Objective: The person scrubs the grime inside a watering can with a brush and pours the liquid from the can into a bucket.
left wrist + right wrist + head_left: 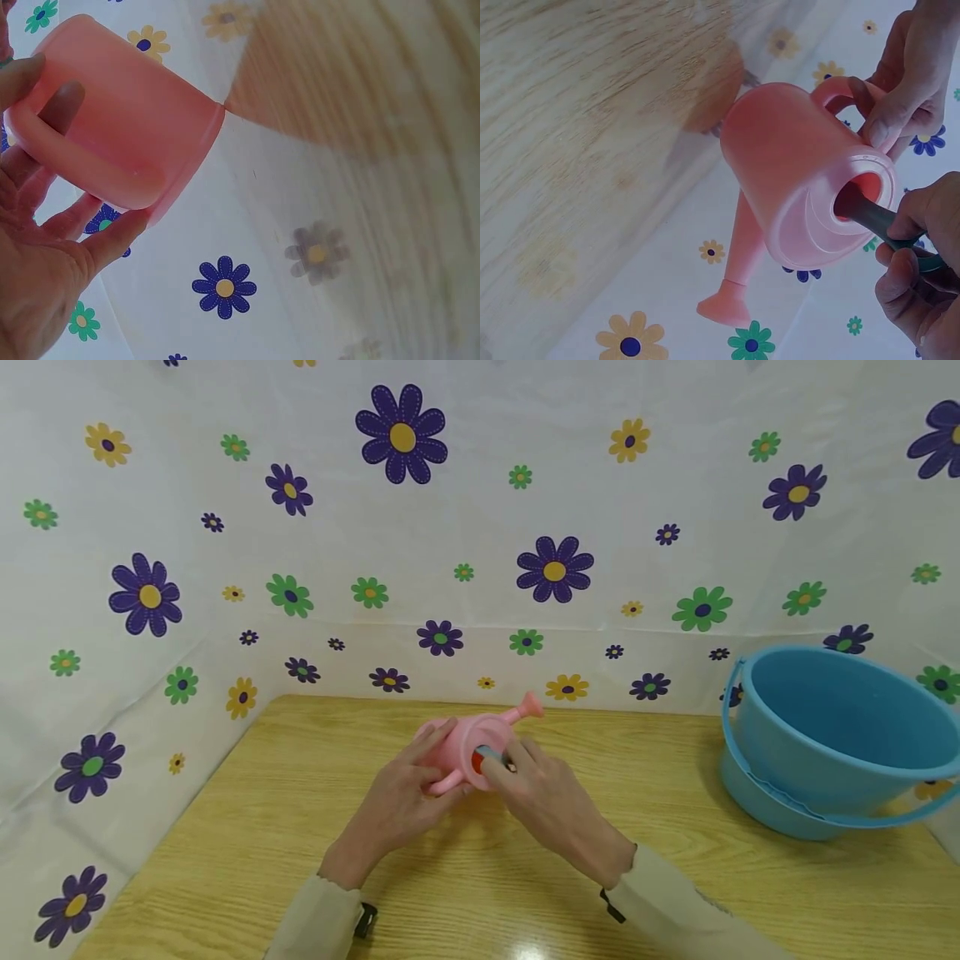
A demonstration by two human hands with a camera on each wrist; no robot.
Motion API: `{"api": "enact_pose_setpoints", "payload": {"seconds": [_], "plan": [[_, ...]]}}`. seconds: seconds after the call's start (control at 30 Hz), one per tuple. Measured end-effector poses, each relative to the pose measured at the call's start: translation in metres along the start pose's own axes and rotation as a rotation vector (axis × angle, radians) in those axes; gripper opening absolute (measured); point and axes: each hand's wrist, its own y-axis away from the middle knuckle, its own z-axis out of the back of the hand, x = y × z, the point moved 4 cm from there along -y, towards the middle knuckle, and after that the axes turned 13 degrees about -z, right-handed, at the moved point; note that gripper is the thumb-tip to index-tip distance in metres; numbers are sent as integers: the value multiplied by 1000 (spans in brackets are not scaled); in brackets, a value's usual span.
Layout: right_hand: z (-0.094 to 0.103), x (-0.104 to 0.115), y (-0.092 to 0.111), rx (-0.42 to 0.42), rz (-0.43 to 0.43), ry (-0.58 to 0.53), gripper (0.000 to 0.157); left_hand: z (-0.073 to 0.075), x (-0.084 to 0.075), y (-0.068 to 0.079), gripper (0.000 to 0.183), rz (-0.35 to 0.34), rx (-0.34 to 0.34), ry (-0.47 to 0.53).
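A pink watering can (450, 750) leans on the wooden table with its top opening tipped toward me. My left hand (393, 793) holds its handle, fingers passing through the loop, as the left wrist view shows at the handle (97, 169). In my right hand (922, 277), a tool with a dark green handle (885, 223) is pinched between thumb and fingers. The tool's far end goes into the can's opening, where something red (868, 183) shows. What kind of tool it is stays hidden by the can and fingers. The spout (525, 708) points away to the right.
To the right, a large blue bucket (780, 793) stands on the table with its handle hanging down at the front. Behind and to the left, a white flower-print sheet (465, 510) rises from the edge of the wooden tabletop (225, 827).
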Motion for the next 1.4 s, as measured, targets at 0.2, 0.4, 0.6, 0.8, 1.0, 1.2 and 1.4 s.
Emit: {"api": "enact_pose_setpoints", "payload": {"seconds": [0.2, 0.4, 0.6, 0.8, 1.0, 1.2, 1.4], "plan": [[6, 0, 3, 34, -5, -14, 32, 0, 1, 0, 32, 33, 19, 11], [5, 0, 3, 44, 0, -1, 31, 0, 2, 1, 32, 41, 22, 12], [-2, 0, 1, 29, 9, 0, 28, -1, 2, 2, 33, 44, 25, 13], [-10, -1, -2, 26, 0, -11, 29, 0, 1, 1, 33, 3, 1, 4], [-16, 0, -6, 42, -11, -40, 28, 0, 1, 1, 33, -8, -5, 2], [-21, 0, -6, 73, -14, -35, 31, 0, -1, 0, 34, -5, 5, 5], [-21, 0, -6, 54, 3, -52, 34, 1, -2, 0, 35, -13, 7, 3]]}}
